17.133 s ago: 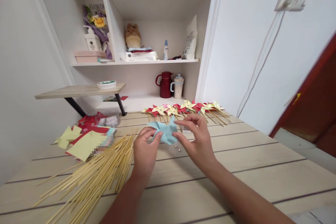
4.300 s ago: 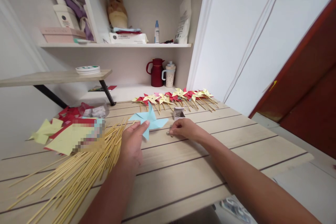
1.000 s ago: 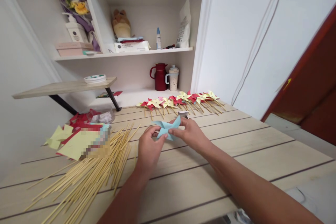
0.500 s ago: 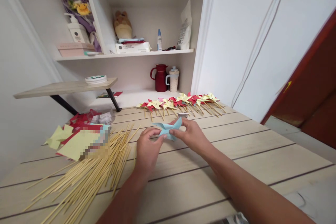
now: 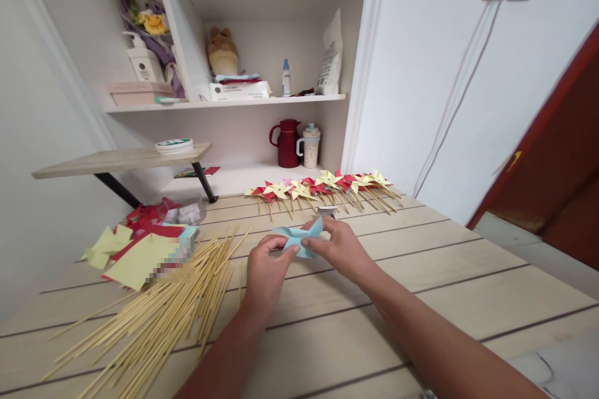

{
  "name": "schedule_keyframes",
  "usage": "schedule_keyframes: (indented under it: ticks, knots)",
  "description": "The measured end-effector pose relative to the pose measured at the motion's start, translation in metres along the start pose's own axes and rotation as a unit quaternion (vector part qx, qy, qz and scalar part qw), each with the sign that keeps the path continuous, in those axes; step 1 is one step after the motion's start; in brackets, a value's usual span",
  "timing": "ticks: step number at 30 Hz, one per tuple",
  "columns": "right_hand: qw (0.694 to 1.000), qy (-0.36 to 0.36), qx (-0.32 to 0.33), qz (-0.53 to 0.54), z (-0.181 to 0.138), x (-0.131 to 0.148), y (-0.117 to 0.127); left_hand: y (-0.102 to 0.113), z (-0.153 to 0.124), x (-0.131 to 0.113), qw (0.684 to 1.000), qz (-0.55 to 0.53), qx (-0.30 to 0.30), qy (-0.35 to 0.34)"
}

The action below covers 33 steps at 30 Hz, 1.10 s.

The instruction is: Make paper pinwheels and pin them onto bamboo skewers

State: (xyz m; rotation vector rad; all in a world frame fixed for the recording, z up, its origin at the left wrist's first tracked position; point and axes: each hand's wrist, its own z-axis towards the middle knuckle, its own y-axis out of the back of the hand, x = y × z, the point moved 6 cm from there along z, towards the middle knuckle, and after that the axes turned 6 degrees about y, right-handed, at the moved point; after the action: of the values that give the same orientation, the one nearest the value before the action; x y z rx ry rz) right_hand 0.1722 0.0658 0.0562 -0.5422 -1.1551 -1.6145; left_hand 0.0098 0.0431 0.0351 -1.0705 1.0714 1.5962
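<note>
A light blue paper pinwheel (image 5: 302, 240) is held above the table between my two hands. My left hand (image 5: 270, 263) pinches its left side between thumb and fingers. On the other side, my right hand (image 5: 340, 248) grips it, the thumb pressed near its middle. Its blades stand out at the top and lower edge; part of the paper is covered by my fingers. Just behind my right hand sits a small open box (image 5: 326, 211). Beyond it lies a row of red and yellow pinwheels (image 5: 329, 179) on sticks.
Many thin wooden sticks (image 5: 154, 324) lie spread at the left. Beside them are coloured paper sheets (image 5: 140, 259), yellow paper pieces (image 5: 107, 245) and a clear container (image 5: 189, 213). A small raised shelf (image 5: 121, 159) stands behind. A red jug (image 5: 287, 144) and a cup (image 5: 311, 146) are at the back.
The view has tilted up slightly, so everything sits a little lower. Both hands keep their hold on the blue pinwheel, with little visible movement.
</note>
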Motion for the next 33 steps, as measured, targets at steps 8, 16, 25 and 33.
schedule_keyframes:
  ticks: [8,16,25,33]
  knots:
    - [1.0,0.011,0.006,0.005,0.0,0.002,-0.002,0.001,-0.001,-0.002,1.0,0.005,-0.011,0.001]
    - [1.0,0.004,0.023,0.009,0.0,-0.001,-0.005,0.002,0.001,-0.001,1.0,0.009,-0.015,0.003]
    - [1.0,0.016,-0.02,0.008,0.001,-0.001,-0.002,0.009,0.002,0.005,0.996,-0.051,-0.038,0.061]
    - [0.983,-0.004,-0.169,0.068,0.01,-0.032,0.03,0.029,0.01,0.019,0.984,-0.103,-0.09,0.115]
